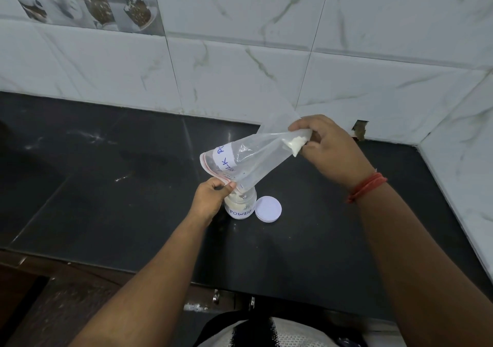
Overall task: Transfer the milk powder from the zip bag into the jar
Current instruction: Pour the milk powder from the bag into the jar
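My left hand point(213, 196) pinches the bag's point(253, 160) zip mouth, thumb and curled fingers holding the lip right over the jar point(241, 208). My right hand point(328, 146) is up at two o'clock from it, fingers closed on the bag's bottom corner, lifting it so the bag slopes down toward the jar. A small clump of powder point(294, 143) is lodged in that raised corner, against my fingers; the rest of the bag looks nearly clear. The jar stands on the dark counter point(133, 186) with powder already inside, and its white lid point(268, 209) lies just beside it at three o'clock.

I judge I'm at the tail of the pour. The next move calls for freeing that last clump: easing my grip off it and tapping or shaking the corner, while the left hand keeps the mouth centred on the jar so nothing spills.
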